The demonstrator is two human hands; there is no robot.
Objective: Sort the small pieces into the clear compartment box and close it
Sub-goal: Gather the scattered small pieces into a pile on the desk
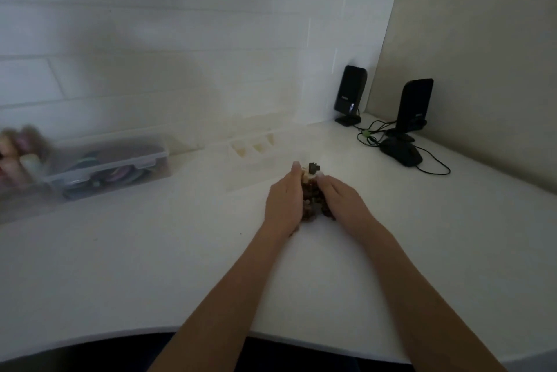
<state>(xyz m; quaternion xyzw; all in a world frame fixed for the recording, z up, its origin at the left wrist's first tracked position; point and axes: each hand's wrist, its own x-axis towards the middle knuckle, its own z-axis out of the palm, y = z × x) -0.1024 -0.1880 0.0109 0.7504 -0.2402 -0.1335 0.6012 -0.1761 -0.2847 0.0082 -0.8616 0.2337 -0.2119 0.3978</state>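
Head view: a pile of small brown pieces [313, 199] is cupped between left hand [284, 199] and right hand [340, 198], fingers straight, beside the clear compartment box [256, 151].

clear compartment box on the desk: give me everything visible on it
The clear compartment box is a see-through, plastic-looking tray lying flat on the white desk near the tiled wall, just beyond both hands. It is faint against the white surface; only a few divider walls and pale cells show. Its lid looks swung open and lying flat toward the hands, though the outline is too washed out to be sure. Whether the cells hold anything cannot be told. The left hand and right hand cup a pile of small pieces at its near edge.
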